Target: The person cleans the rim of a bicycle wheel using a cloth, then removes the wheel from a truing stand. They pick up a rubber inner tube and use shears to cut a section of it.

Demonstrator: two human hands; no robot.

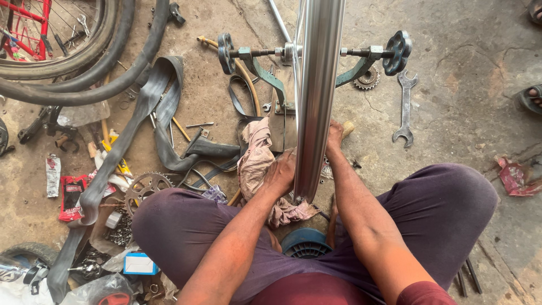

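Standing upright on edge in a truing stand [265, 68]: shiny wheel rim [316, 96], straight ahead between the knees, axle clamped between two dark knobs. Pressing against the rim's left side, left hand [280, 172], fingers curled around a dirty pinkish rag [255, 155]. Reaching behind the rim's right side, right hand [334, 137], fingers hidden, grip impossible to tell. Sitting under the rim, a blue stool [305, 242]. Lying on the concrete to the right, a double-ended spanner [405, 107]; to the left, inner tubes [149, 107], a chainring [145, 187], a small blue-and-white box [139, 264], contents unseen.
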